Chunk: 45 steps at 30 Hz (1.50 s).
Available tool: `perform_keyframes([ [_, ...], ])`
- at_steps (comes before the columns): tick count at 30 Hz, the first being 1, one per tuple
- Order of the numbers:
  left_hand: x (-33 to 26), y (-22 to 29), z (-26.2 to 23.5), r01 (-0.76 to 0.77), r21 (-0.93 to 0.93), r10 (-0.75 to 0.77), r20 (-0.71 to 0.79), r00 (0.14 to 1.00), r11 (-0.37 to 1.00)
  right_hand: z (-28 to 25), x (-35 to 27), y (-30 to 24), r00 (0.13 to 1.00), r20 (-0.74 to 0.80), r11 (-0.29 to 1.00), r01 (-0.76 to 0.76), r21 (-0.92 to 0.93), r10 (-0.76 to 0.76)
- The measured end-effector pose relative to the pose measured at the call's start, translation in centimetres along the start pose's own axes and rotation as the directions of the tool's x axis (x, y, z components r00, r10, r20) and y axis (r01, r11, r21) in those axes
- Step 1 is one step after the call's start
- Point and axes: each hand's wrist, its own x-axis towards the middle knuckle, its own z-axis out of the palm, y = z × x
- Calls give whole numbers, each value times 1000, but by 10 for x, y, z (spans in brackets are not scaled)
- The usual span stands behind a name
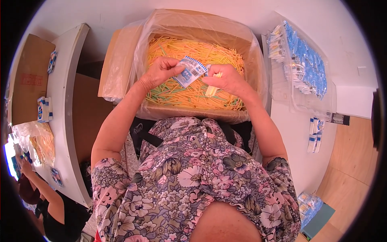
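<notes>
Above a large cardboard box [189, 114] lined with clear plastic, my two hands work close together. Pinched between the thumb and fingers of my left hand [161, 73] is a small flat blue-and-white packet [187, 72] with striped edges. My right hand [228, 80] is closed around a small bundle of thin yellow and green sticks [212, 89], and its fingertips meet the packet's right corner. Whether the packet is unsealed there is hidden by the fingers. Beneath both hands, loose thin orange, yellow and green sticks [169, 94] fill the box.
A clear plastic bin [278, 86] on the right holds many blue-and-white packets [308, 56]. More packets [315, 135] lie on the white table [296, 129] beside it. At left stand a white panel [70, 121] and a brown carton [30, 80]; another person [52, 205] works beyond.
</notes>
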Motion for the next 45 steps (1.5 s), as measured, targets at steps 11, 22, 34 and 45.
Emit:
perform_keyframes([
  [11, -1, 13, 5, 65, 10, -65, -21, 998, 998, 30, 9, -11, 992, -76, 994, 102, 40, -99],
  [22, 0, 8, 4, -44, -65, 36, -120, 992, 997, 5, -3, -9, 990, 0, 818, -117, 563, 142],
  [34, 3, 10, 4, -74, 6, 74, 43, 996, 997, 10, 30, -25, 959, -273, 960, 148, 239, -80],
  [45, 3, 3, 3, 17, 2, -17, -30, 999, 1000, 17, 24, -38, 948, -276, 977, 189, 96, -156],
])
